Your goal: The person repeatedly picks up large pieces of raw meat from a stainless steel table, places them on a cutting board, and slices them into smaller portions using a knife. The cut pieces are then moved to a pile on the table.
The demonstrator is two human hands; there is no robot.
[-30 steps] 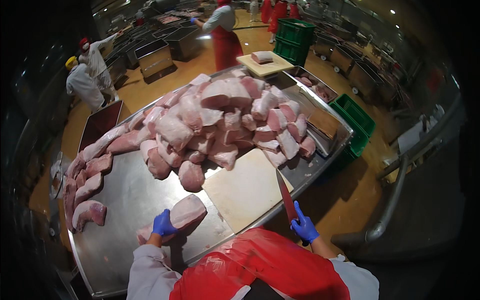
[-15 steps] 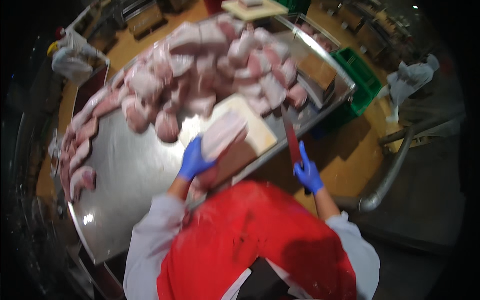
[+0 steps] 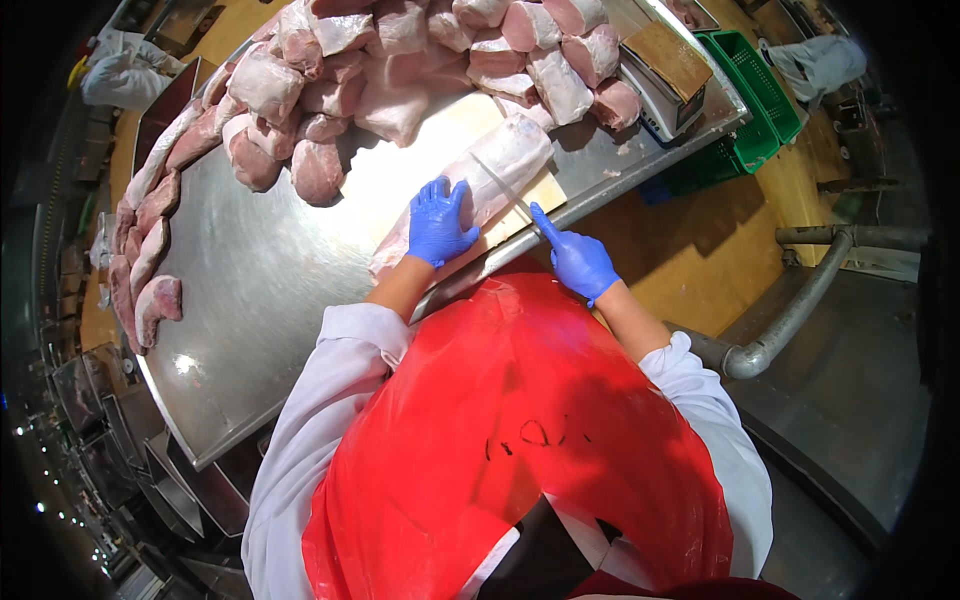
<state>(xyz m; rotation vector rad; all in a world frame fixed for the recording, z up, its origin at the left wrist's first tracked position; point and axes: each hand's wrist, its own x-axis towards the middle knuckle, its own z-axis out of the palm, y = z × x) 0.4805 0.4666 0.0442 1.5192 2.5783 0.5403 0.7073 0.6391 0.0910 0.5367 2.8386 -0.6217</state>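
Observation:
A long, pale pork loin [image 3: 515, 152] lies slantwise on a white cutting board [image 3: 548, 194] at the near edge of the metal table. My left hand [image 3: 440, 222], in a blue glove, rests on top of the loin with its fingers spread. In my blue-gloved right hand [image 3: 582, 266] is a knife, its handle hidden by the palm and my index finger stretched toward the blade. The knife blade [image 3: 500, 185] crosses the upper face of the loin, right of my left hand. How deep it sits in the meat, I cannot tell.
Several cut pork pieces [image 3: 265, 85] are heaped beyond the board, and trimmed strips [image 3: 157, 197] line the left rim of the table [image 3: 260, 280]. A brown-topped box [image 3: 668, 60] stands at right, near a green crate [image 3: 752, 90]. A metal pipe [image 3: 800, 325] bends nearby. People in white [image 3: 130, 75] are farther off.
The knife has swung from beyond the table's right edge onto the loin. The loin now lies nearer the board's right end, my left hand flat on it. The whole view has shifted.

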